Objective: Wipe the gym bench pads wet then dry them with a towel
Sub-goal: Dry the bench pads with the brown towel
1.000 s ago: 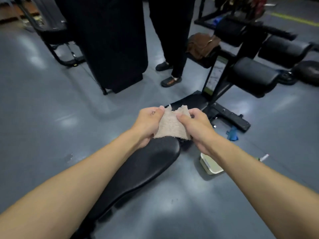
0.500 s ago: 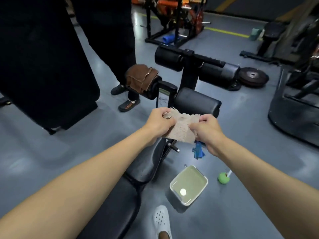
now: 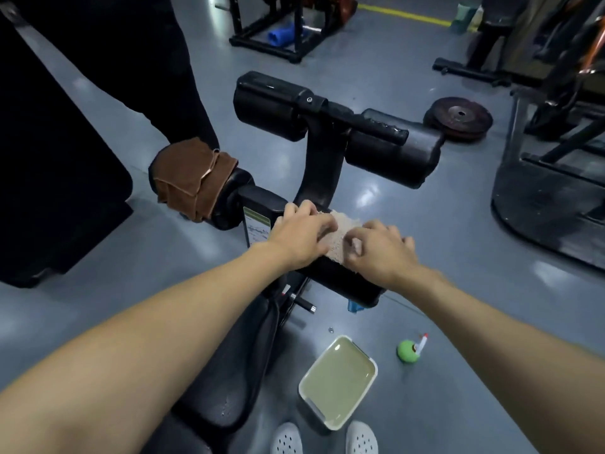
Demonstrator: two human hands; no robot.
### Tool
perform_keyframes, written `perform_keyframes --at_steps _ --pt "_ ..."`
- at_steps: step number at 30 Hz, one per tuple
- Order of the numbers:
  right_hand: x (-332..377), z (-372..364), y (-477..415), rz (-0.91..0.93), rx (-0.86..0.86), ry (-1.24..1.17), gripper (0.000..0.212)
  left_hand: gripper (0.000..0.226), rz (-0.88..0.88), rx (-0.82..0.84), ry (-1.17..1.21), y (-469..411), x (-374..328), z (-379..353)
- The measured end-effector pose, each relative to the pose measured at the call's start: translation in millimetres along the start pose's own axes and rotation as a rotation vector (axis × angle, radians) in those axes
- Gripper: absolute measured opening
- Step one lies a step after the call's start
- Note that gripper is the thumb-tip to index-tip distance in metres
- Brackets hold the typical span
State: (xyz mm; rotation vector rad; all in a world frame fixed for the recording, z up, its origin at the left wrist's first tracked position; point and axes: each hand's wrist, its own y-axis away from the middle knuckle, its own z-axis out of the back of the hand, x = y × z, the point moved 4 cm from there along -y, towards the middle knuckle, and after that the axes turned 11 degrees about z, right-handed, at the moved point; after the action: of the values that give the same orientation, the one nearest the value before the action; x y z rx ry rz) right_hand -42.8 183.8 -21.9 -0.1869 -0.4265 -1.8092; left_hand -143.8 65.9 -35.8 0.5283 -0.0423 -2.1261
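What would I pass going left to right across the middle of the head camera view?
brown towel → left hand → beige cloth → right hand → weight plate, which lies farther back on the floor.

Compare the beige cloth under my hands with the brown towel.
The beige cloth is pale; the brown towel is dark brown. The beige cloth lies spread on the near roller pad under the left hand and right hand; the brown towel hangs folded over the left roller pad, untouched. Both rest on black pads.
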Motion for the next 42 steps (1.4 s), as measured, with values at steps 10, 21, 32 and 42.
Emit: perform_keyframes --at_steps 10,21,32,42 --pt "34 25 -46 0.168 0.037 0.039 0.018 0.031 0.141 -0.064 0.190 -9 18 31" --pt "165 -2 -159 0.220 0.113 -0.382 0.039 0.026 0.547 -0.416 0.386 -28 188 111" --pt "205 -38 -266 -0.015 0.059 -0.379 0.085 0.065 0.720 -0.286 0.656 -89 289 125" --pt "232 -37 -246 0.236 -0.066 -0.647 0.012 0.029 0.654 -0.155 1.153 -54 275 123"
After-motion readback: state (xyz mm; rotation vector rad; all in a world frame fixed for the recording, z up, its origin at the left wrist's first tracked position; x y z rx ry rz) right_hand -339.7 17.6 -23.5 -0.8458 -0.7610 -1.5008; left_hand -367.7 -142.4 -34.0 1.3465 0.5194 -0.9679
